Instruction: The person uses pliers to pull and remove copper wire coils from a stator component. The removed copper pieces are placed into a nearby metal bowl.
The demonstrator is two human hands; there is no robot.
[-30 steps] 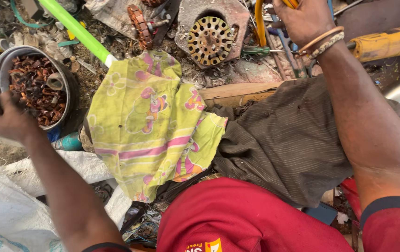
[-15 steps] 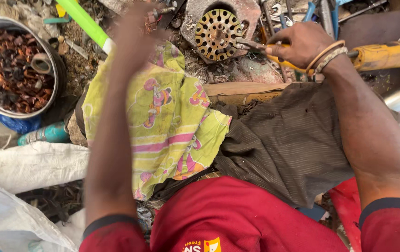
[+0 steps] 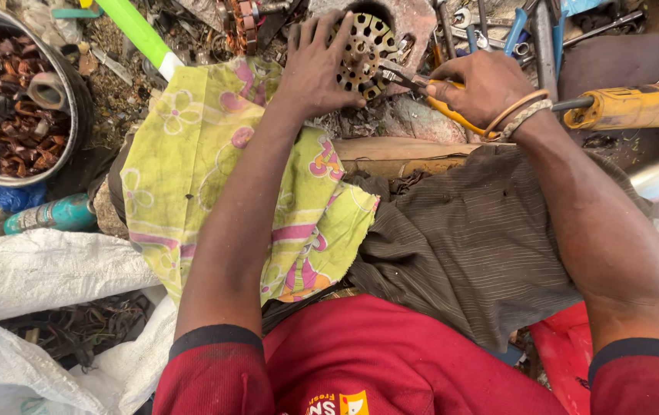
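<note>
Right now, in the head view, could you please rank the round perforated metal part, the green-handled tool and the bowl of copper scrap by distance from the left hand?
1. Round perforated metal part, under the left hand.
2. Green-handled tool, upper left.
3. Bowl of copper scrap, far left.

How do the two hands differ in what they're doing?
The left hand lies spread, fingers open, on the round perforated motor part; the right hand is closed around yellow-handled pliers. The right wrist wears bangles; the left is bare. Both meet at the motor part, the pliers' tip touching it.
</note>
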